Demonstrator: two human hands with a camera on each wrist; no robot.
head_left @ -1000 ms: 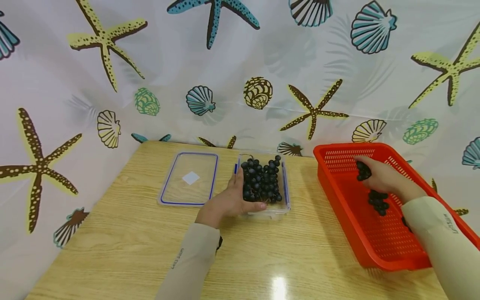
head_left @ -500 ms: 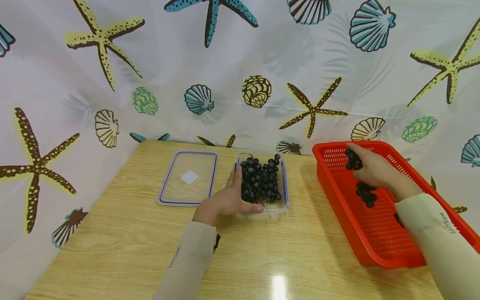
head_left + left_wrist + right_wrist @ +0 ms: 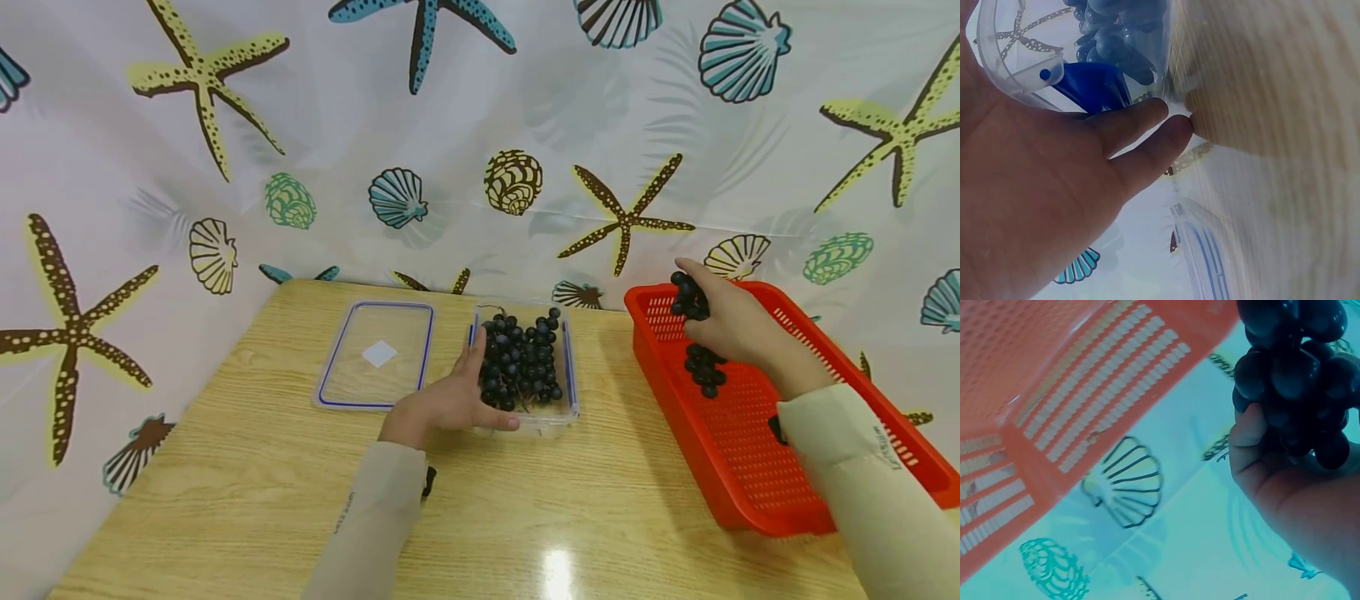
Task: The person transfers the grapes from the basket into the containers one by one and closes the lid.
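Observation:
A clear plastic box (image 3: 567, 408) with blue clips stands mid-table, filled with dark grapes (image 3: 525, 358). My left hand (image 3: 442, 404) rests against its near left corner, fingers straight along the side and thumb stretched over the front. In the left wrist view two fingertips (image 3: 1179, 128) lie by a blue clip (image 3: 1094, 84). Over the far end of the red basket (image 3: 652, 400), my right hand (image 3: 727, 321) holds a bunch of dark grapes (image 3: 688, 296), part of it hanging below the palm. The right wrist view shows fingers curled round this bunch (image 3: 1294, 381).
Left of the box, a clear lid (image 3: 375, 354) with a blue seal and a white diamond label lies flat on the wooden table (image 3: 247, 467). A patterned cloth (image 3: 465, 108) with starfish and shells hangs behind. The basket's walls and floor are slotted.
My right hand has risen and moved left with the bunch of grapes, from inside the basket to above its far rim. The left hand has stayed at the box, shifting only slightly.

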